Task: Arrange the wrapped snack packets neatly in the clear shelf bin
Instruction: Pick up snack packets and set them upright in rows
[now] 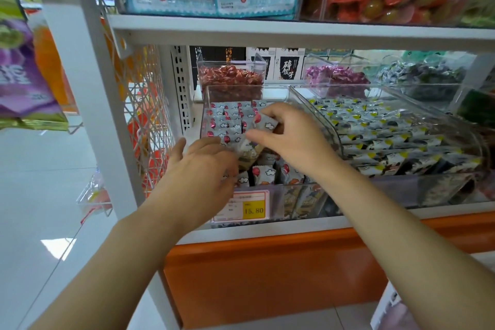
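Firmly, right fingers [270, 111] and thumb pinched one snack packet [268, 124] above the clear bin's [294, 195] middle rows, with the right hand [292, 139] arched over it. The left hand [203, 166] lay palm-down on loose packets [263, 174] near the front-left corner; its grip was unclear.

Snack packets [227, 120]: grey, cloud-printed | I see tidy rows behind, jumbled ones in front | clear shelf bin [267, 86]: transparent, holding them.

Light was bright, white and even, shadows soft. Glare marked the floor [57, 248] and streaked the bin [241, 86] walls. Wide-angle distortion bent the shelf [267, 28]; bags [24, 75] at the left edge were blurred.
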{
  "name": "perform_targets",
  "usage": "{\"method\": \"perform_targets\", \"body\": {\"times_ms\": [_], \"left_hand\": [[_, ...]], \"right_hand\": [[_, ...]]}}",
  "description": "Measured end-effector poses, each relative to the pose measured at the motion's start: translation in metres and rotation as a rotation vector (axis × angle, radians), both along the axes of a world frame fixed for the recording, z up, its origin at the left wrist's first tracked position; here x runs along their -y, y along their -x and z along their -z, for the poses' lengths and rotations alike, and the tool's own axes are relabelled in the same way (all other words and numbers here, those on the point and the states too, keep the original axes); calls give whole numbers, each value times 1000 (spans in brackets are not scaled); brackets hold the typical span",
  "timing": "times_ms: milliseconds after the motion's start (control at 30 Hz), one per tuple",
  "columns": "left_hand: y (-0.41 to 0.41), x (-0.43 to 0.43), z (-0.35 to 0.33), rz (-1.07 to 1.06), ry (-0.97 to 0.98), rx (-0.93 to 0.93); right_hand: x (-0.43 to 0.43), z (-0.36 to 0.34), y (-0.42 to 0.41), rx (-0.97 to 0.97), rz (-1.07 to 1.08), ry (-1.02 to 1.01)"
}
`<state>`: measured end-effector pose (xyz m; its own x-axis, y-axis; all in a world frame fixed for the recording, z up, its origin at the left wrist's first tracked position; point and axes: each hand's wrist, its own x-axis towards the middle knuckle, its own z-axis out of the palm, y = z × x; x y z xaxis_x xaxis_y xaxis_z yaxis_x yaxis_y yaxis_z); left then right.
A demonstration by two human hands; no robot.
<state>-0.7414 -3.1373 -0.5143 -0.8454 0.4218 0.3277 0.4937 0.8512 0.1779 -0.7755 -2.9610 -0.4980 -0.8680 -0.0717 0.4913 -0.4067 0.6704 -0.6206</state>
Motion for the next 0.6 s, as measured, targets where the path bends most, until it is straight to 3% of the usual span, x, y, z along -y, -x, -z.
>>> {"method": "perform_targets", "body": {"times_ms": [167,300,433,600], "left_hand": [[2,6,-6,8,-92,-104],[7,10,-7,-8,-117,-165],[9,12,-7,-22,-138,-179],[9,13,-8,-17,-145,-185]], "right_hand": [[12,-1,7,-72,-69,-198],[18,10,4,-6,-134,-231],[18,10,5,19,-195,-537],[10,1,15,9,-133,-210]]}}
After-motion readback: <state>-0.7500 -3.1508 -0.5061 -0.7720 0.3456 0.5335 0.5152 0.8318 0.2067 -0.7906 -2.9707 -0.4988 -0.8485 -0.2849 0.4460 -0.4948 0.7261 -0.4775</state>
